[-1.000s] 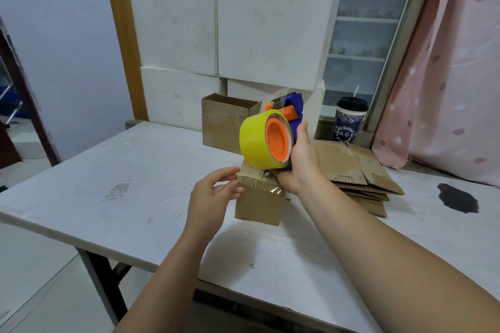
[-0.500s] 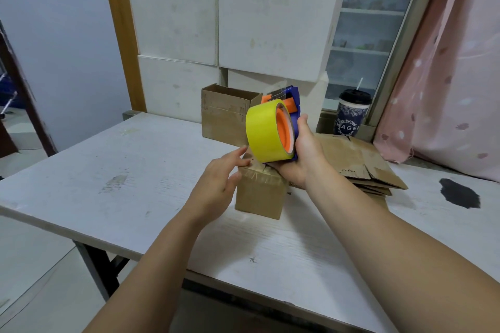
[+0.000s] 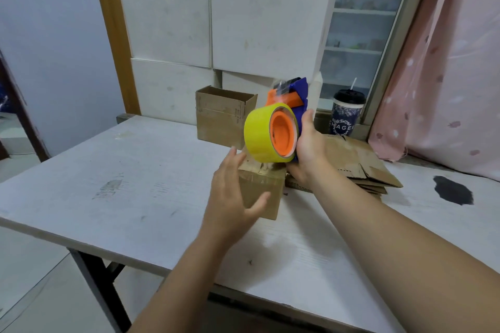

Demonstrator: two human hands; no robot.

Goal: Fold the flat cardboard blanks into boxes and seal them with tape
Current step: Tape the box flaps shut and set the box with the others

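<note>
Cardboard box [image 3: 266, 194], small and folded shut, sits on the white table [image 3: 135, 170] near its middle, with clear tape shining across the top seam and over the upper edge of the near face. Beside its left side is the left hand [image 3: 232, 197], fingers straight and spread, thumb stretched out in front of the near face; it grasps nothing, and I cannot tell whether the palm actually touches the cardboard. Just above the box's far right corner, the right hand [image 3: 308, 149] is wrapped around the grip of a blue and orange tape dispenser [image 3: 295, 97], which is tilted so that its yellow tape roll [image 3: 257, 135] on an orange hub faces the camera and hangs over the box top. To the right, partly behind that hand, lies a stack of flat cardboard blanks [image 3: 359, 165]. Farther back on the table an open-topped brown box [image 3: 221, 119] stands upright, and behind it large white cartons [image 3: 267, 24] are stacked against the window. A dark lidded cup [image 3: 346, 116] with a straw stands on the sill, near a pink curtain [image 3: 454, 76], and a black stain [image 3: 454, 190] marks the table's right side.
</note>
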